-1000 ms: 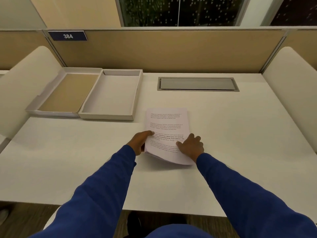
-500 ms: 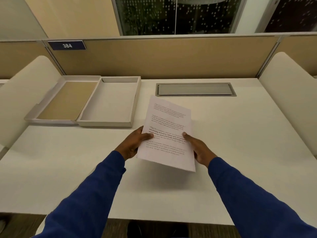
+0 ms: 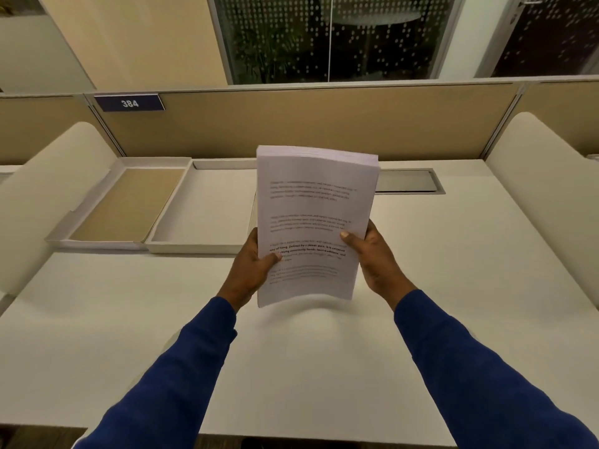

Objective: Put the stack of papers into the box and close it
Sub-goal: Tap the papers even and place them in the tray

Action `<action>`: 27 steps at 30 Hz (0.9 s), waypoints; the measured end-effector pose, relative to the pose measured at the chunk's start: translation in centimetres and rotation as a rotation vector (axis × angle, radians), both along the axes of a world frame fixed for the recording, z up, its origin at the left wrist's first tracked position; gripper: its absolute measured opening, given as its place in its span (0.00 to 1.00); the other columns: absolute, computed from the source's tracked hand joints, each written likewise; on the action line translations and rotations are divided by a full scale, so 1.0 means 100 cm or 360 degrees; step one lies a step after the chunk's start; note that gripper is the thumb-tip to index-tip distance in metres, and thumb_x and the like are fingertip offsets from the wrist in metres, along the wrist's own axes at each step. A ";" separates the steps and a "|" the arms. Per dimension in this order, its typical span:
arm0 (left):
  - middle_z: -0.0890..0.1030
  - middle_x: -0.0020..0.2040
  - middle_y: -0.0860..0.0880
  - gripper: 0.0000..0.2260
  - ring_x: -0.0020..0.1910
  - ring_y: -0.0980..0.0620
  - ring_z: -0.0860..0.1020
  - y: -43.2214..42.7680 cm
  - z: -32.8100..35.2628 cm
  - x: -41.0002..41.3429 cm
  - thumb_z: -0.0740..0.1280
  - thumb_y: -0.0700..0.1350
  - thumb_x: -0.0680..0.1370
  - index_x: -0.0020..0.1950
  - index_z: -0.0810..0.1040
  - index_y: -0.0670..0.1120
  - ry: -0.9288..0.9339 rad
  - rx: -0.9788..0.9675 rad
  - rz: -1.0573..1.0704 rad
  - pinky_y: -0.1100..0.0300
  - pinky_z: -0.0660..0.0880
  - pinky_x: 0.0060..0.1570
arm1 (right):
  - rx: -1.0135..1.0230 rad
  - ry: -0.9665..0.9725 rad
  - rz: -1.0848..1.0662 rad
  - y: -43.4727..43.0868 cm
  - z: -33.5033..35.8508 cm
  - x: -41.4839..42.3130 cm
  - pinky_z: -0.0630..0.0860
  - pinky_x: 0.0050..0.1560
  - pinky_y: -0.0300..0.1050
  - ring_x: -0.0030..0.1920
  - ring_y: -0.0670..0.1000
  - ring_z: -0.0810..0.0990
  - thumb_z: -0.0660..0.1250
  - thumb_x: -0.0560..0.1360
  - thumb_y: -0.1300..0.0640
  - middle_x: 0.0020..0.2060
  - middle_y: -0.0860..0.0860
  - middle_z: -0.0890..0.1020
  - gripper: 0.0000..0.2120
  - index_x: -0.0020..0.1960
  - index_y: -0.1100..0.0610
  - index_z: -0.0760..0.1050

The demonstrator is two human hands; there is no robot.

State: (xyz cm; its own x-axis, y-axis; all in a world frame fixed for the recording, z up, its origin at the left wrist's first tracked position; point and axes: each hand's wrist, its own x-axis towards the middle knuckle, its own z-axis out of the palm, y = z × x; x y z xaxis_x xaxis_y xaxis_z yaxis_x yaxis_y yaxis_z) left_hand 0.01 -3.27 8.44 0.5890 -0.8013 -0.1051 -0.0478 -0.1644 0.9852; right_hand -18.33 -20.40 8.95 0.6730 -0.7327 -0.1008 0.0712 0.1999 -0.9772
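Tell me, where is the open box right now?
The box sits at the back left of the desk, just left of the papers held up in both hands.

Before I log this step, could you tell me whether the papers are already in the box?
No, both hands hold the stack of papers above the desk, outside the box.

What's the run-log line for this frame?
stage: carry | paper stack: held off desk | left hand, right hand: gripping | box: open, empty

matt paper stack (image 3: 311, 205), cardboard box (image 3: 201, 209)
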 end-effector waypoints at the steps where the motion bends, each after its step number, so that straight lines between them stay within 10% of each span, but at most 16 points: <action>1: 0.82 0.62 0.48 0.23 0.59 0.46 0.83 -0.001 -0.002 0.000 0.68 0.36 0.80 0.69 0.71 0.57 -0.0036 -0.0032 0.0045 0.46 0.83 0.56 | -0.0045 -0.0003 -0.0002 0.002 0.002 0.002 0.84 0.51 0.49 0.55 0.53 0.84 0.67 0.80 0.59 0.57 0.51 0.84 0.17 0.66 0.46 0.74; 9: 0.82 0.61 0.51 0.22 0.62 0.48 0.80 0.008 -0.020 -0.006 0.70 0.46 0.74 0.68 0.73 0.56 0.0025 -0.0036 0.0219 0.43 0.81 0.61 | -0.0204 0.0167 0.0000 0.021 -0.014 0.006 0.80 0.61 0.60 0.61 0.56 0.80 0.67 0.77 0.59 0.59 0.51 0.81 0.19 0.66 0.48 0.72; 17: 0.84 0.55 0.50 0.25 0.52 0.52 0.84 -0.009 0.028 0.003 0.68 0.58 0.75 0.68 0.76 0.49 -0.0040 -0.0373 0.0334 0.58 0.83 0.45 | -0.0304 -0.0070 -0.0184 0.018 0.020 0.016 0.82 0.43 0.43 0.48 0.49 0.85 0.68 0.72 0.43 0.51 0.50 0.83 0.19 0.61 0.45 0.74; 22: 0.84 0.38 0.54 0.24 0.42 0.51 0.84 -0.024 0.064 -0.001 0.55 0.77 0.70 0.40 0.82 0.63 0.0085 -0.0286 0.0609 0.59 0.78 0.38 | -0.0257 -0.0044 -0.0348 0.021 0.048 0.026 0.80 0.41 0.44 0.44 0.51 0.84 0.58 0.69 0.24 0.47 0.53 0.85 0.35 0.58 0.51 0.78; 27: 0.83 0.29 0.59 0.19 0.42 0.48 0.80 -0.035 0.074 -0.004 0.59 0.69 0.77 0.30 0.79 0.66 0.0247 -0.0155 0.0853 0.56 0.73 0.40 | -0.0104 0.0140 -0.0511 0.020 0.059 0.035 0.75 0.41 0.49 0.41 0.51 0.80 0.58 0.72 0.29 0.36 0.46 0.82 0.21 0.43 0.44 0.79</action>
State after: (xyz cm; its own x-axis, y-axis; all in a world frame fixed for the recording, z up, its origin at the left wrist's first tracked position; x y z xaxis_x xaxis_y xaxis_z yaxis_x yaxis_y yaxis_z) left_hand -0.35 -6.82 15.84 0.8997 -0.4048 -0.1637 0.1640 -0.0340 0.9859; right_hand -14.86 -18.41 14.81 0.3976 -0.9127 -0.0939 0.0352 0.1175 -0.9925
